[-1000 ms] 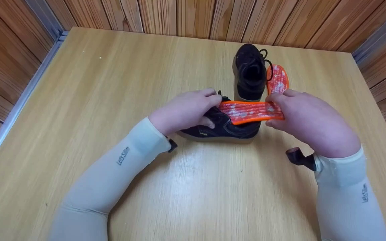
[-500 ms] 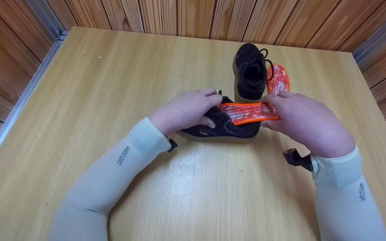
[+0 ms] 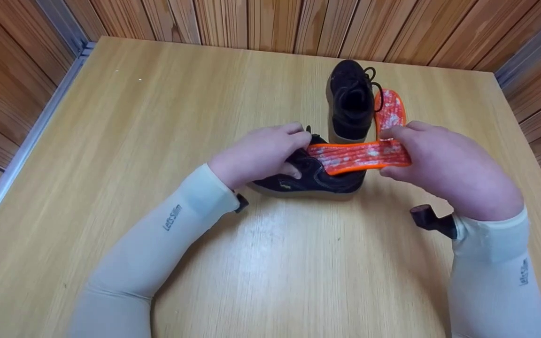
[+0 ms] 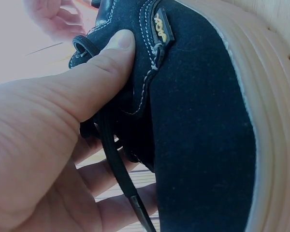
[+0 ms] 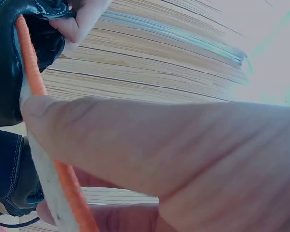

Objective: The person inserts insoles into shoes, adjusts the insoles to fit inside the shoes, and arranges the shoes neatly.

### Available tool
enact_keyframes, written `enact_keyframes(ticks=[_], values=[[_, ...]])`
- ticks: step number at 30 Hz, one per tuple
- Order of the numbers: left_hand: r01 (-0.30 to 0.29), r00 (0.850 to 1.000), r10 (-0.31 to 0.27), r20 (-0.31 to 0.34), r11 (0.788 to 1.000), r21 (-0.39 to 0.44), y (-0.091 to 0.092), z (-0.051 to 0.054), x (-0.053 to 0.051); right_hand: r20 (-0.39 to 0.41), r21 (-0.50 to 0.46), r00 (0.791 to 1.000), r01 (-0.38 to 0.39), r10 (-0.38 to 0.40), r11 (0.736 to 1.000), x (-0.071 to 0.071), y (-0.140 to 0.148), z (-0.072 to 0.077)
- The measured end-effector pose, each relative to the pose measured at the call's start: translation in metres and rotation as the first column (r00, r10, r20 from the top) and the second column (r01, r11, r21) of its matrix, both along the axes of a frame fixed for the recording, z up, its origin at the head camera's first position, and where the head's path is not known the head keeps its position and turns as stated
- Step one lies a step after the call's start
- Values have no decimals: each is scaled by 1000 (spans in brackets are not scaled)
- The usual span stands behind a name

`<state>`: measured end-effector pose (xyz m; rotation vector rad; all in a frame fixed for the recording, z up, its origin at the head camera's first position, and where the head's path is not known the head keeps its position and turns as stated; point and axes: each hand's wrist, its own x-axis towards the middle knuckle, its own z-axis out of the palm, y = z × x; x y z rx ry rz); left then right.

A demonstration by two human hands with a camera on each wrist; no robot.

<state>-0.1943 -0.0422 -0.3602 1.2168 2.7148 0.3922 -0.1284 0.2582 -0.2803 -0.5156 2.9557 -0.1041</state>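
A black lace-up shoe lies sideways on the table, its toe to the left. My left hand grips it over the laces; the left wrist view shows the thumb on the black upper and the fingers round the far side. A red-and-white insole with an orange edge sticks out of the shoe's opening, its front part hidden inside. My right hand pinches the insole's outer end between thumb and fingers. In the right wrist view the thumb presses the insole's edge.
Behind stands a second black shoe, toe towards the wooden wall. Another red insole lies at its right side, partly behind my right hand. A loose lace hangs by my left fingers. The wooden table extends around.
My right hand first moved slightly left along the insole, then back to the right, so more of the insole's surface shows. The left hand and the shoe have stayed in place.
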Motion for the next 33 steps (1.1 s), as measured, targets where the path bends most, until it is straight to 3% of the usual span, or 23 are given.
enact_keyframes(ticks=[13, 33], values=[[1, 1000, -1, -5, 1000, -5, 0, 1, 0, -73, 3, 996, -44, 44, 999, 6, -5, -1], [1, 1000, -1, 8, 1000, 4, 0, 2, 0, -88, 10, 993, -75, 75, 997, 6, -10, -4]])
